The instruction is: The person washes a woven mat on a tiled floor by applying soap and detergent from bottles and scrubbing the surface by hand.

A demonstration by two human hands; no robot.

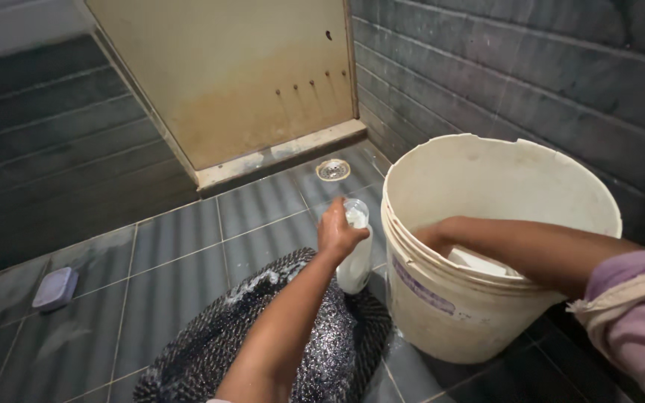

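Head view, nearest: a dark, wet woven mat [263, 336] lies on the grey tiled floor [181, 246], streaked with white suds along its far edge.
Left hand: your left hand [337, 233] is clamped around a clear plastic bottle [355, 250] holding white contents, held upright over the far rim of the mat.
Right hand: your right hand [436, 237] reaches down inside the white bucket [487, 254]; whether its fingers are closed on anything cannot be told.
Bucket: standing on the floor just right of the mat, rim chipped.
Doing it well: keep the bottle low over the mat and steady the bucket against tipping.
Left side: a lilac soap bar [55, 289] lies well apart.
Farthest: a round floor drain [333, 169] sits by the stained door [240, 75].
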